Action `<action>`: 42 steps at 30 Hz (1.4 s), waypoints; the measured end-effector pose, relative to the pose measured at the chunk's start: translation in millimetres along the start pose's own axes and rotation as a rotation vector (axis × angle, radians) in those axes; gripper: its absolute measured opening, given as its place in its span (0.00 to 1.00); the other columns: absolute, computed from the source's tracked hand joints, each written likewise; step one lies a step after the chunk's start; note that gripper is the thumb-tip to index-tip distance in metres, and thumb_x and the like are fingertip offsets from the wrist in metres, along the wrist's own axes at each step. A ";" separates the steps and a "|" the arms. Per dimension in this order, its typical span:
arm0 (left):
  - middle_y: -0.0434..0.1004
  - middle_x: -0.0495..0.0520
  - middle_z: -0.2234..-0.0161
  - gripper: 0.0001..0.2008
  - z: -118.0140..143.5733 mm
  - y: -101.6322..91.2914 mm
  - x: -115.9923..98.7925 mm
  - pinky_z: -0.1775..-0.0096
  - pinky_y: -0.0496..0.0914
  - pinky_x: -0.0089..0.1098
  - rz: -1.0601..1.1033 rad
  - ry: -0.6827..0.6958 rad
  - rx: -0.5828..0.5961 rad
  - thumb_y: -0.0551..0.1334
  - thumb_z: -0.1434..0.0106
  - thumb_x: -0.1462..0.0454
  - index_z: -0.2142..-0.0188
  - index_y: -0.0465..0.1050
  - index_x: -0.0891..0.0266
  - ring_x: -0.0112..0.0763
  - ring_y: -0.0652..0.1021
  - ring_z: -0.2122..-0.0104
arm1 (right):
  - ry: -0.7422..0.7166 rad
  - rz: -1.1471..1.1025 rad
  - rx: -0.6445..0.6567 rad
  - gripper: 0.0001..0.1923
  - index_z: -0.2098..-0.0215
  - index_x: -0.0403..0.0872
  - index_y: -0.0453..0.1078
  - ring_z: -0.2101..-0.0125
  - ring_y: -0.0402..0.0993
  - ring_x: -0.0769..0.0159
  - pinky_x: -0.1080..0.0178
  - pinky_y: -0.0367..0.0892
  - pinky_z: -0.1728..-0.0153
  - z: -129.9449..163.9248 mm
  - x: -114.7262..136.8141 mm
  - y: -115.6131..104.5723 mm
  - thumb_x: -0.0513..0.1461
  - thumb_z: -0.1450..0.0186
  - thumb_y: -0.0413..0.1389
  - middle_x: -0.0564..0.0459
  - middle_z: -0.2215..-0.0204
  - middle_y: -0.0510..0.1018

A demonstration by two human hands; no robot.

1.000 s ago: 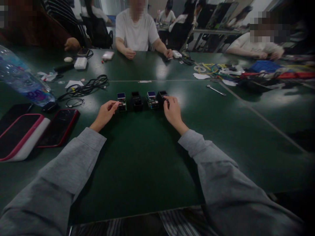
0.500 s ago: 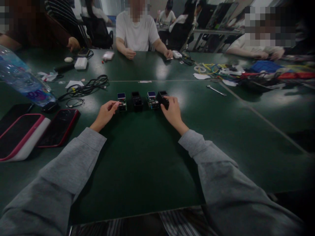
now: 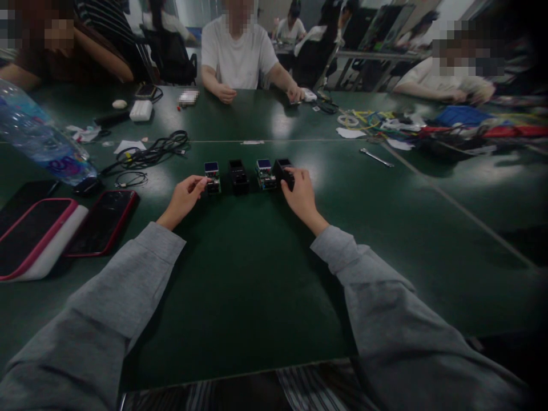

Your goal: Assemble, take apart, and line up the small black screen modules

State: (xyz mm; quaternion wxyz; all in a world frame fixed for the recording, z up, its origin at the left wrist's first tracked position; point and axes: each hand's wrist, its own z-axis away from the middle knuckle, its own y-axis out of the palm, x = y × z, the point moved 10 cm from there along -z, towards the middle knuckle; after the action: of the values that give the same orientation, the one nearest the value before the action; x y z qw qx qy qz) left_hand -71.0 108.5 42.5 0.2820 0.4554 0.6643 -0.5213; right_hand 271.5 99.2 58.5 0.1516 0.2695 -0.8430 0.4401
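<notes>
Four small modules in a row across the counter (image 3: 257, 274).
Our left hand (image 3: 183, 198) pinches the leftmost display module (image 3: 212, 177); our right hand (image 3: 302, 196) grips the rightmost black casing (image 3: 283, 171).

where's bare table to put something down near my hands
Bare: the green table between both sleeves, short of the row of four modules, and right of the right hand up to the wrench. Crowded: phones and cables left, clutter far right.

You sit in a shared electronics workshop: green tables (image 3: 257, 297), cables (image 3: 149, 149), a wrench (image 3: 375, 157), co-workers at benches.
</notes>
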 end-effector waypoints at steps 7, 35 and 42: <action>0.74 0.52 0.70 0.17 2.0 0.1 -4.9 0.72 0.67 0.27 0.010 -0.003 -0.009 0.60 0.32 0.50 0.56 0.78 0.59 0.27 0.70 0.74 | 0.019 -0.003 -0.006 0.19 0.44 0.48 0.69 0.48 0.71 0.49 0.43 0.72 0.47 -0.5 -3.0 -0.1 0.38 0.33 0.55 0.41 0.48 0.70; 0.74 0.50 0.70 0.13 0.0 -0.9 2.5 0.73 0.66 0.26 0.001 -0.002 -0.014 0.60 0.32 0.55 0.56 0.78 0.59 0.25 0.71 0.75 | 0.277 -0.230 -0.243 0.21 0.46 0.47 0.70 0.47 0.71 0.53 0.44 0.66 0.43 -8.0 -86.2 3.9 0.51 0.30 0.51 0.42 0.49 0.73; 0.75 0.51 0.70 0.13 -0.6 -0.3 2.5 0.72 0.66 0.27 0.007 -0.004 -0.011 0.60 0.31 0.55 0.56 0.77 0.60 0.26 0.71 0.75 | 0.165 -0.138 -0.184 0.22 0.46 0.44 0.72 0.47 0.71 0.53 0.45 0.65 0.41 -7.8 -57.4 -2.4 0.47 0.35 0.60 0.41 0.50 0.72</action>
State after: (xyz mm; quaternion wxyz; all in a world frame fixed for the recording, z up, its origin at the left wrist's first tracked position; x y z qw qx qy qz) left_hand -72.3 109.8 40.7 0.2875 0.4551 0.6650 -0.5177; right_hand 319.5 122.9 36.2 0.2743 0.2748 -0.8439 0.3702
